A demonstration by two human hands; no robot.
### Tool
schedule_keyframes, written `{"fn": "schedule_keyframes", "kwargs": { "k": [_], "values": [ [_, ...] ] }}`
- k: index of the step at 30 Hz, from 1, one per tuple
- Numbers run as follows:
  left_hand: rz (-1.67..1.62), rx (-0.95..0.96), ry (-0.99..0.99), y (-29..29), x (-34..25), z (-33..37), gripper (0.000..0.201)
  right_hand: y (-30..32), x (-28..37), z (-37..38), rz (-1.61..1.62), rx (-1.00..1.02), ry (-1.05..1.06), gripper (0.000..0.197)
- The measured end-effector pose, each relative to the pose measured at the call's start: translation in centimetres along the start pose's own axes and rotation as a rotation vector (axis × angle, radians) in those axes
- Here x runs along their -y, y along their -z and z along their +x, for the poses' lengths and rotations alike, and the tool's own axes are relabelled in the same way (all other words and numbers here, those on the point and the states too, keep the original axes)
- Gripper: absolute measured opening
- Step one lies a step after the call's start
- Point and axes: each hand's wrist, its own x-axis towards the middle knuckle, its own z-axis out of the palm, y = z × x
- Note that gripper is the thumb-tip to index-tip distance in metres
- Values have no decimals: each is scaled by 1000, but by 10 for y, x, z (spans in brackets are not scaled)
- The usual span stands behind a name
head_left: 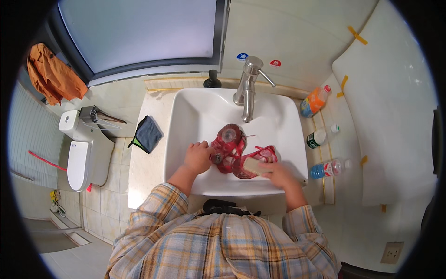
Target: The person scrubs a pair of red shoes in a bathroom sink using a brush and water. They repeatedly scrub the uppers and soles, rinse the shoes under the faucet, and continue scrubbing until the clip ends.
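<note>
Decent open room in the sink point(188, 118) at the back left, left of the red garment point(230, 135), plus another bare patch at the back right. Between those, the faucet point(248, 95) spout hangs over the basin (lever pokes out right, so watch that). Near side's crowded: left hand point(200, 157), right hand point(278, 176) and the brush point(255, 166). The counter point(141, 186) has space nearer than the grey cloth point(148, 134); three bottles point(317, 138) line the right side.
</note>
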Motion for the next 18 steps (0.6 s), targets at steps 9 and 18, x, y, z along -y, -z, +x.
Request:
{"fn": "schedule_keyframes", "kwargs": {
  "k": [9,18],
  "values": [
    [70,-60,-171,-11,-4,6,23,-8,-7,-2,25,-88,104,40],
    [-258,-439,-173,1,-34,13,14,21,-20,-7,5,-312,-162,42]
  ]
}}
